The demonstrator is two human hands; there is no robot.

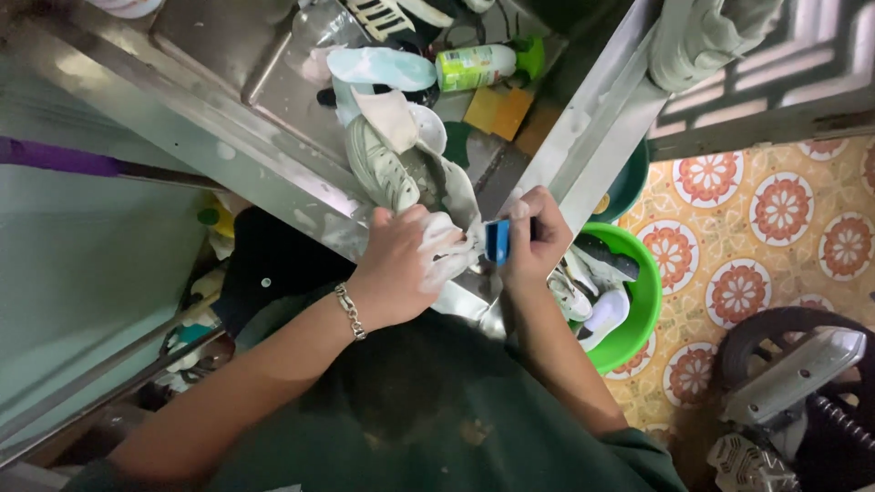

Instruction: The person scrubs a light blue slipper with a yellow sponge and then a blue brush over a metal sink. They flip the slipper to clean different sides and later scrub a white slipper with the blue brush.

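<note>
White shoe: a soapy white shoe [447, 246] sits at the near edge of the steel sink [228, 55], pressed against the rim, foam over its fabric.
Left hand: the left hand [396, 264] is clenched around the white shoe, fingers wrapped over its suds-covered upper; a silver chain bracelet [350, 312] hangs at the wrist.
Right hand: the right hand [531, 239] grips a blue brush [497, 240], fingers curled shut on it, the brush head touching the white shoe.
Sink contents: a pale sneaker [381, 169] lies sole-up just beyond the hands, beside white insoles [387, 68]; farther back lie a green-and-white bottle [478, 66] on its side and a yellow sponge [498, 111].
Right of sink: a green basin [645, 301] stands on the floor just beside the right forearm, holding more wet shoes [592, 301]; a darker green basin [633, 178] shows partly under the sink edge.
Floor: orange patterned tiles [775, 210] with round flower motifs.
Lower right corner: a dark plastic basket [802, 392], well apart from the hands.
</note>
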